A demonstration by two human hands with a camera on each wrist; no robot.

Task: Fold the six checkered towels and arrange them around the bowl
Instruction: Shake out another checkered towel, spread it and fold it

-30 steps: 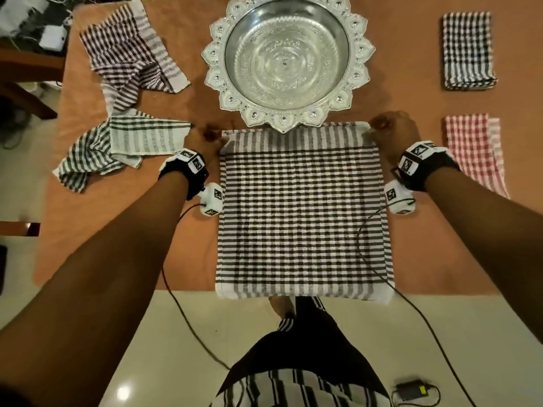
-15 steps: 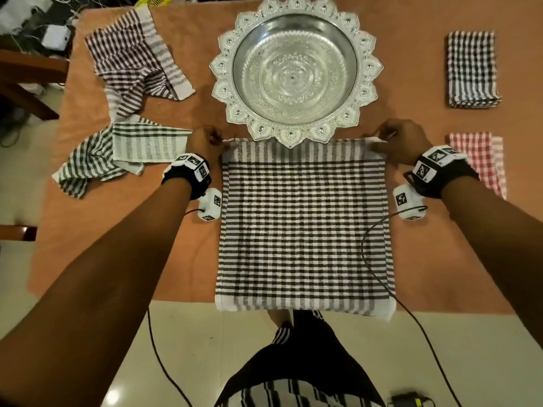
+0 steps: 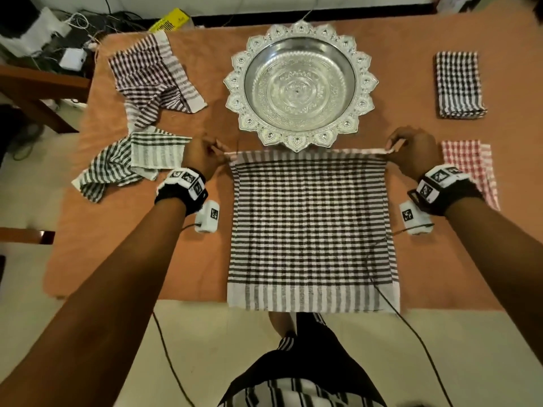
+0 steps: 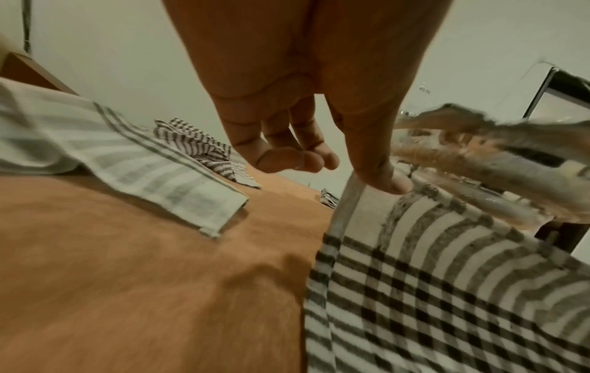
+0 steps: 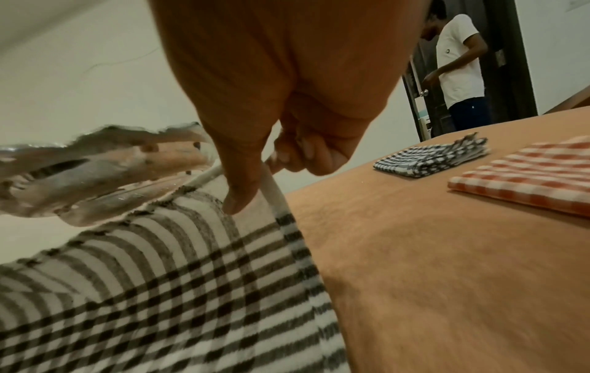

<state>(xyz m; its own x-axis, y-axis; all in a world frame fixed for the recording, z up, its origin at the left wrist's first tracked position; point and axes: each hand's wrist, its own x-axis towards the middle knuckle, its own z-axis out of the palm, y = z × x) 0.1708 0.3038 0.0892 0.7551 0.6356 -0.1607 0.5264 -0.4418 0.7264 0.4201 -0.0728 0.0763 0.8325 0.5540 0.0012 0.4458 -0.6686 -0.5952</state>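
Towel: the black-checked towel (image 3: 311, 230) lies spread at frame centre, its near edge hanging off the worktop (image 3: 191, 259).
Left hand: my left hand (image 3: 199, 155) pinches its far left corner.
Right hand: my right hand (image 3: 411, 151) pinches its far right corner.
Bowl: the silver bowl (image 3: 299, 86) sits just above the towel.
Folded: a black-checked folded towel (image 3: 458, 83) and a red folded towel (image 3: 470, 168) lie at right.
Unfolded: a brown-striped towel (image 3: 152, 80) and a green-striped towel (image 3: 129, 163) lie crumpled at left.

Left hand (image 3: 202, 155) and right hand (image 3: 411, 151) pinching spread towel (image 3: 311, 230) far corners, beside bowl (image 3: 299, 86)
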